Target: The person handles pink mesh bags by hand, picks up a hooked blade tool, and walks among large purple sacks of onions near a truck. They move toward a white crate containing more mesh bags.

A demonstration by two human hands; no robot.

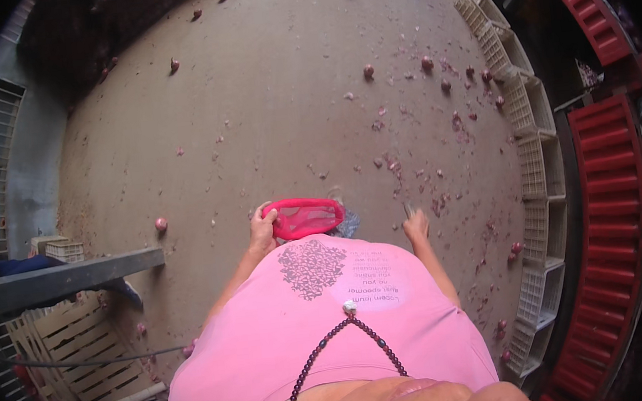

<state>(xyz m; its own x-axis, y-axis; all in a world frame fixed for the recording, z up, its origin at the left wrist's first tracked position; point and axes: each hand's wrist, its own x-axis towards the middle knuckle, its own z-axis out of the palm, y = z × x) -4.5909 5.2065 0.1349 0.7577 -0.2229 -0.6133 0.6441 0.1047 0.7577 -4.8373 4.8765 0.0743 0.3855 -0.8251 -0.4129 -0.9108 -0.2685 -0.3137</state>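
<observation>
In front of my body, my left hand point(263, 228) is closed on the left edge of a bright pink-red mesh bag point(307, 216). The bag's mouth makes a rounded rim, and see-through netting shows inside it. Just right of the bag is a crumpled blue-grey thing point(348, 225), partly hidden by my shirt; its kind is unclear. Farther right, apart from the bag, my right hand point(418, 224) looks curled. A thin greyish thing point(407, 208) shows at its fingers, too small to name.
Red onions point(427, 63) and loose skins lie scattered on the concrete floor point(265, 105). Pale plastic crates point(530, 107) line the right, beside red ribbed metal panels point(610, 172). A grey beam point(74, 281) juts in at left, near a wooden pallet point(80, 347) and a person in dark blue point(14, 266).
</observation>
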